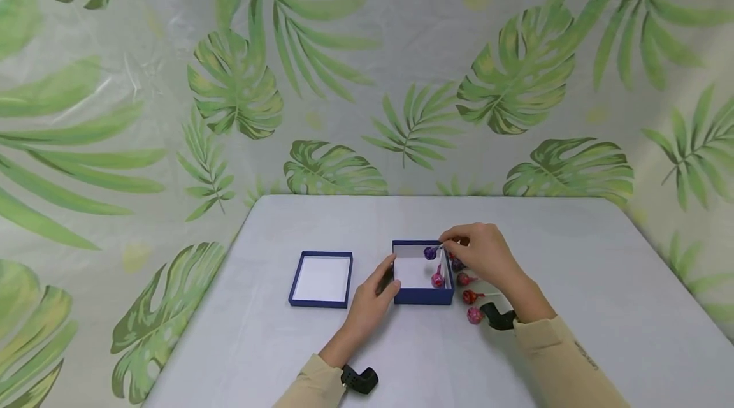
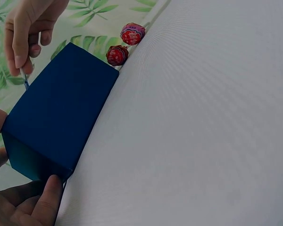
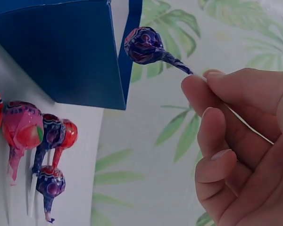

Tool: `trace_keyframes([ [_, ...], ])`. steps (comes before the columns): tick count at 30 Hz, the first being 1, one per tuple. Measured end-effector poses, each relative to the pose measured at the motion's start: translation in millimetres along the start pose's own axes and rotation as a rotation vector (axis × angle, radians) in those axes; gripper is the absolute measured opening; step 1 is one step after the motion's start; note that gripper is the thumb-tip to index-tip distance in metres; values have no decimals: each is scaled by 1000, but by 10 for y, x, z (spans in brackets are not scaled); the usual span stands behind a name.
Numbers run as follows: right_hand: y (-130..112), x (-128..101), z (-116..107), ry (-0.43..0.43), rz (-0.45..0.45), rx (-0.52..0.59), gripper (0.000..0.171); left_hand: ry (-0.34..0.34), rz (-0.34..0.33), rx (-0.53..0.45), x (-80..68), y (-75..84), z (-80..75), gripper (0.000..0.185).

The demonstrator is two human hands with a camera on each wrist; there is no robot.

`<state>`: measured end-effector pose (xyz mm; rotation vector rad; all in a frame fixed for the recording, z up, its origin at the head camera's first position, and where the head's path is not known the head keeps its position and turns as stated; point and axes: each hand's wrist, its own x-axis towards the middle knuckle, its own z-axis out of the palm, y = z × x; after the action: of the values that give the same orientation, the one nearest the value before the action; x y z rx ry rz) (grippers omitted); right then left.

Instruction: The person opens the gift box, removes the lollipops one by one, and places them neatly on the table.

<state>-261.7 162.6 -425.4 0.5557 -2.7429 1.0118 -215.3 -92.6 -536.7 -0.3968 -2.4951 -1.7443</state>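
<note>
A blue box [image 1: 423, 296] with a white inside stands on the table. At its left wall is my left hand [image 1: 369, 299], thumb by the front corner and other fingers against the side. My right hand [image 1: 484, 254] pinches the white stick of a purple-wrapped lollipop [image 3: 144, 45], its head over the box's far right part. In the box, a pink lollipop [image 1: 438, 279] leans at the right wall. Several wrapped lollipops lie right of the box, among them an orange-red one [image 1: 469, 296] and a pink one [image 1: 474, 315]. My right hand partly covers the farther ones.
A shallow blue lid [image 1: 320, 304] with a white inside lies left of the box on the white table [image 1: 258, 344]. Behind the table hangs a leaf-patterned cloth [image 1: 413, 64]. Black wrist cameras [image 1: 360, 380] sit on both wrists.
</note>
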Motion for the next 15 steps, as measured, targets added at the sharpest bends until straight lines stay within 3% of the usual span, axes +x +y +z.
trace_keyframes([
  [8, 34, -21, -90, 72, -12, 13, 11, 10, 20, -5, 33, 58, -17, 55],
  [15, 87, -88, -102, 72, 20, 9, 10, 5, -1, 13, -11, 22, -4, 54],
])
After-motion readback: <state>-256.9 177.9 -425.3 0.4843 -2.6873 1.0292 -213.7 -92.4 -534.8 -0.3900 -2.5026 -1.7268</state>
